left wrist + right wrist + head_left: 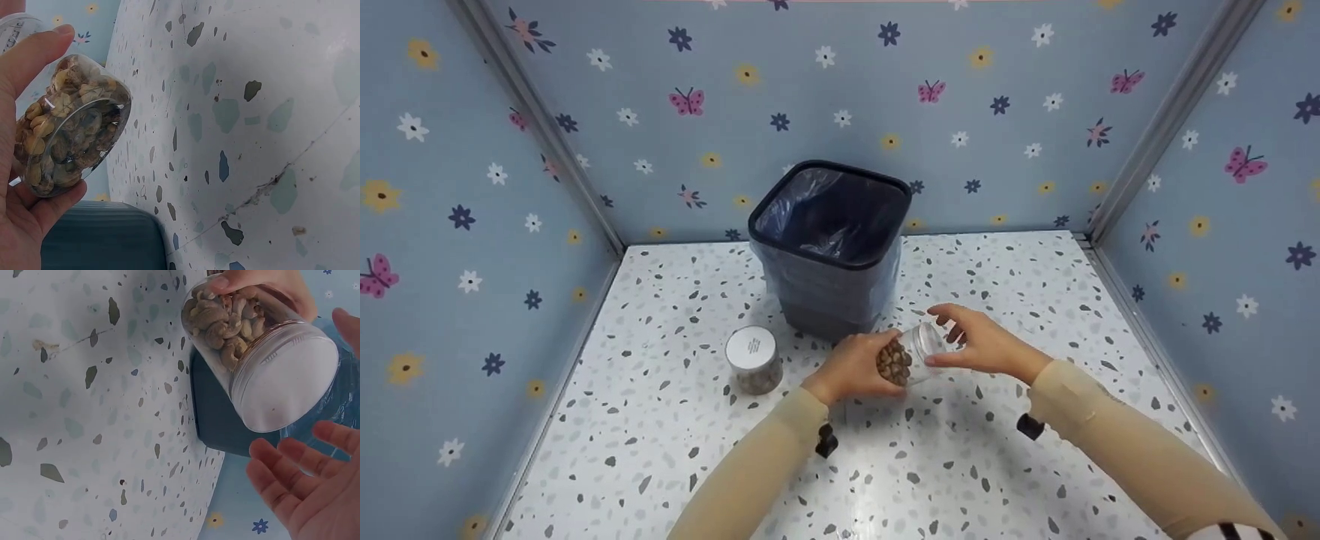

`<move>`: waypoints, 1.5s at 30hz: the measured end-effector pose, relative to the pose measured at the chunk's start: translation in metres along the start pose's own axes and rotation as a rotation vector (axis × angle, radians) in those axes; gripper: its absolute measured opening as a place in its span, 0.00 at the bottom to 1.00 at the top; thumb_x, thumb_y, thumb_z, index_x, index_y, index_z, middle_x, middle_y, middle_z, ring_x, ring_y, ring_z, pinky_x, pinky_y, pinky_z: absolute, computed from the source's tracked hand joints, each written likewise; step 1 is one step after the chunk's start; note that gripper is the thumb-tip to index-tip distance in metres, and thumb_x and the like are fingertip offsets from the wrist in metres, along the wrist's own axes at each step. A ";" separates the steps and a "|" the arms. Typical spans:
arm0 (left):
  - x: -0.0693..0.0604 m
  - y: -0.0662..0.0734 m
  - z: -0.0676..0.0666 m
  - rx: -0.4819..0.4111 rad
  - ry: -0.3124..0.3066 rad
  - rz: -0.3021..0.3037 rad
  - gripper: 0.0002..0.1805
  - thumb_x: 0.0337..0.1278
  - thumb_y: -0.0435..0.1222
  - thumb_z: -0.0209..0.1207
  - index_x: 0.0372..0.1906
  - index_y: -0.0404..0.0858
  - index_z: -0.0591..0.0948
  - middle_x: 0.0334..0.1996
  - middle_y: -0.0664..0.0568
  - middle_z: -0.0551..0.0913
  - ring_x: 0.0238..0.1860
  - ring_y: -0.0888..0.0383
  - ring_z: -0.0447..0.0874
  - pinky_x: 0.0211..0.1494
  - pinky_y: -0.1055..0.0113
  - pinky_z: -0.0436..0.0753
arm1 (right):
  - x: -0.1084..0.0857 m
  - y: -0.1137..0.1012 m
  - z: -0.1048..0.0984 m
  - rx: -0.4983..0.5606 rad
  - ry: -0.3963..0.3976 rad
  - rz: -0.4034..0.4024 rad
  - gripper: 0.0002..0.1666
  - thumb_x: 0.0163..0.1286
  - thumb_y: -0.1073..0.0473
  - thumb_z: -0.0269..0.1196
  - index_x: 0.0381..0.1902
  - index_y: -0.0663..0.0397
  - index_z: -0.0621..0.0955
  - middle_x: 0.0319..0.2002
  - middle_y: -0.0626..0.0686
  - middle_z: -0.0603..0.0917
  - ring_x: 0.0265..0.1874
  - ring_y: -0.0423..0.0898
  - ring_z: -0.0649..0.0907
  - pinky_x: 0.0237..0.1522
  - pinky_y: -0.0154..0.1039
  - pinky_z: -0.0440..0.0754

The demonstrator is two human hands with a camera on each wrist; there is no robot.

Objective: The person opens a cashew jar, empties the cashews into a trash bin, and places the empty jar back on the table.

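We see the left hand (851, 367) curled round the base end of a clear jar (225, 332) of nuts, which lies tilted in its grip in front of the lined bin (825, 289). Held this way, we judge, the jar stays steady and turns its white lid (289, 377) toward the right hand (979, 341), whose fingers stand spread wide just beside that lid, gripping nothing. A second lidded jar (754, 360) stands upright on the speckled table (622, 435), left of the bin, leaving both hands room.
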State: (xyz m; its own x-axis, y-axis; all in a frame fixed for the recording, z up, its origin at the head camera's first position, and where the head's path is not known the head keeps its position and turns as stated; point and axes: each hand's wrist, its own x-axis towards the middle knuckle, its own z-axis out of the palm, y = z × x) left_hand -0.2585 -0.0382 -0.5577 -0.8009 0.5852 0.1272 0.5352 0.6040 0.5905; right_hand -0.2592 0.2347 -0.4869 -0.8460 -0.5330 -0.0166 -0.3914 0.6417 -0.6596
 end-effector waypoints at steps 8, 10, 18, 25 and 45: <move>0.001 0.000 0.000 -0.018 0.019 0.015 0.51 0.43 0.51 0.85 0.75 0.43 0.78 0.56 0.51 0.90 0.52 0.57 0.88 0.60 0.61 0.87 | 0.002 -0.001 0.003 0.070 -0.017 0.148 0.47 0.70 0.39 0.73 0.77 0.60 0.73 0.60 0.66 0.84 0.42 0.52 0.89 0.46 0.45 0.88; 0.001 0.000 0.000 -0.027 0.027 0.020 0.50 0.42 0.50 0.86 0.74 0.44 0.78 0.55 0.52 0.90 0.51 0.57 0.88 0.59 0.61 0.87 | 0.002 -0.001 0.004 0.071 -0.023 0.156 0.47 0.71 0.38 0.72 0.77 0.59 0.73 0.59 0.66 0.84 0.40 0.51 0.89 0.46 0.45 0.88; 0.001 -0.001 0.000 -0.021 0.020 0.011 0.52 0.44 0.51 0.85 0.76 0.42 0.77 0.58 0.50 0.90 0.54 0.56 0.88 0.63 0.60 0.87 | 0.003 -0.001 0.006 0.067 -0.012 0.166 0.45 0.69 0.39 0.74 0.73 0.61 0.76 0.53 0.63 0.86 0.36 0.47 0.87 0.43 0.41 0.87; 0.001 -0.001 -0.002 0.005 0.022 0.034 0.51 0.43 0.53 0.85 0.75 0.43 0.78 0.59 0.51 0.89 0.55 0.56 0.88 0.63 0.60 0.87 | 0.004 0.002 0.008 0.095 -0.011 0.137 0.42 0.66 0.46 0.77 0.69 0.63 0.78 0.52 0.64 0.86 0.36 0.48 0.88 0.40 0.39 0.86; -0.001 -0.004 0.000 0.017 0.009 0.094 0.45 0.43 0.51 0.84 0.69 0.44 0.80 0.52 0.55 0.89 0.50 0.60 0.87 0.58 0.63 0.87 | -0.003 -0.001 0.005 -0.075 -0.061 -0.139 0.49 0.57 0.54 0.85 0.73 0.58 0.76 0.65 0.59 0.83 0.52 0.57 0.87 0.55 0.60 0.89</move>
State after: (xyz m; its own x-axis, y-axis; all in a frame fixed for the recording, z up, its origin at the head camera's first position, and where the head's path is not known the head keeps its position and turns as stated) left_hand -0.2601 -0.0416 -0.5601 -0.7492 0.6348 0.1891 0.6128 0.5559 0.5617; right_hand -0.2542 0.2330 -0.4900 -0.7595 -0.6501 0.0238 -0.5306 0.5979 -0.6008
